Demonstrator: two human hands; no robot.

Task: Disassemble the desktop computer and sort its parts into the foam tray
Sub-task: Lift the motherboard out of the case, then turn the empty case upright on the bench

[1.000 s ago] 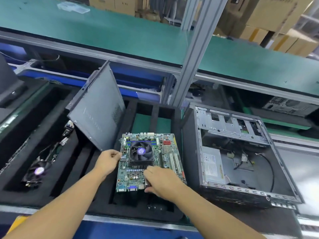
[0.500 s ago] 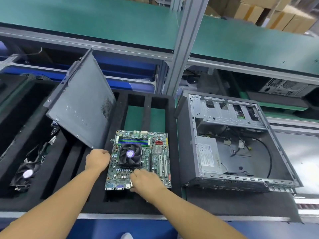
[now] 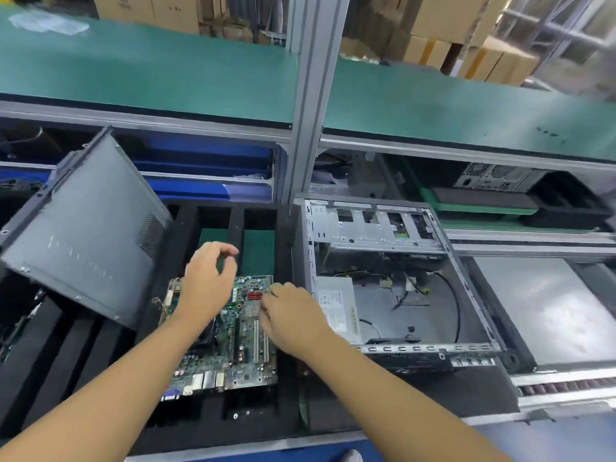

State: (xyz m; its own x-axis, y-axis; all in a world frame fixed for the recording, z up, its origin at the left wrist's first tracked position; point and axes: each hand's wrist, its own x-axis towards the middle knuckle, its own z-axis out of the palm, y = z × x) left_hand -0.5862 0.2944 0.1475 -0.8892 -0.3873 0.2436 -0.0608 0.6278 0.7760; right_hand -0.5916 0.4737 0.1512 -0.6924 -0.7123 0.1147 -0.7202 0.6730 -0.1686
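The motherboard (image 3: 233, 358) lies flat in a compartment of the black foam tray (image 3: 110, 348), its row of ports facing the person and its far edge under both hands. The left hand (image 3: 210, 281) hovers over that far edge. Its fingers (image 3: 226, 250) are loosely curled with the thumb apart from them, and they hold nothing. The right hand (image 3: 293, 315) reaches in from the right, and its fingers (image 3: 266, 308) come down on the board beside the red connectors. They are blurred, so I cannot tell whether they pinch the board or only touch it.

Beyond the left fingers are open tray slots with green showing at the bottom. To the left of them a grey side panel (image 3: 83, 248) stands tilted, its lower edge resting in the foam.

Just right of the right fingers is the opened computer case (image 3: 426, 348), lying on its side against the tray. Inside it, nearest those fingers, sits the power supply (image 3: 336, 311). Loose cables lie farther right, and a metal drive cage (image 3: 366, 228) spans the far end.

Well beyond both hands an aluminium post (image 3: 313, 95) rises past a green shelf (image 3: 166, 71). Cardboard boxes (image 3: 433, 18) stand behind it.
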